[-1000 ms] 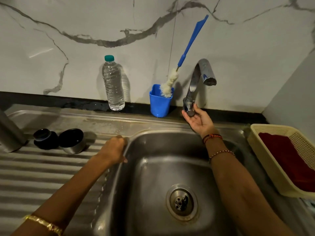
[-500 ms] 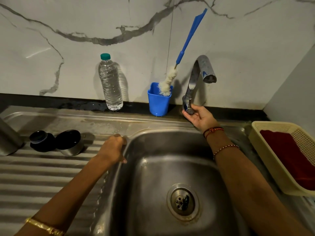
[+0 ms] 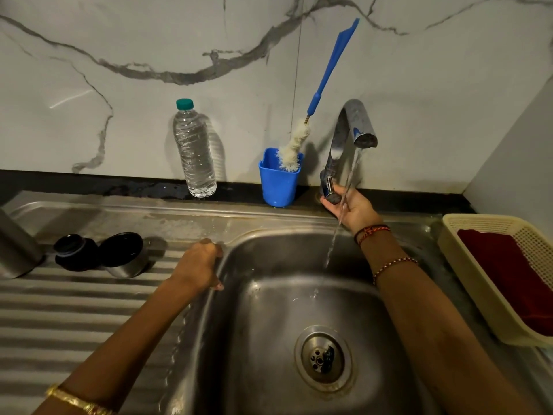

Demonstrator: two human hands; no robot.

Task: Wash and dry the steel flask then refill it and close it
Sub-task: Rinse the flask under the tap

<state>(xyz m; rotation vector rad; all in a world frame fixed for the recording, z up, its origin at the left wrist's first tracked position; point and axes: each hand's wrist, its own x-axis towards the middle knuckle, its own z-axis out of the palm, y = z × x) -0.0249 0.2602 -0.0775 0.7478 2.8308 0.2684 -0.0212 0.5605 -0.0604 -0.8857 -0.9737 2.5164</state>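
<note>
Looking down, I see a dull steel sink [image 3: 278, 295] with a round drain, and a ribbed steel drainboard [image 3: 74, 319] under my left forearm. A thin, clear stream [image 3: 344, 199] falls from the curved chrome tap [image 3: 353, 124] into the basin, passing just in front of my right palm. The flask [image 3: 16, 247] stands far to the left of my left hand, a plain brushed-steel cylinder cut off by the frame edge. Between it and that hand sit a black stopper [image 3: 74, 253] and a steel cap [image 3: 125, 256] with a dark inside. My left hand [image 3: 199, 266] is curled over the sink's left rim, knuckles up, gripping the edge. My right hand [image 3: 350, 205] is raised palm up at the tap's base, fingers curled round its lever [image 3: 330, 190]. Beyond my left hand, against the marbled wall, stand a ridged plastic bottle [image 3: 194, 148] and a blue cup [image 3: 279, 178] holding a bristly white brush [image 3: 294, 148]. Right of my right arm is a cream mesh basket [image 3: 478, 280] with a red cloth [image 3: 514, 277].
</note>
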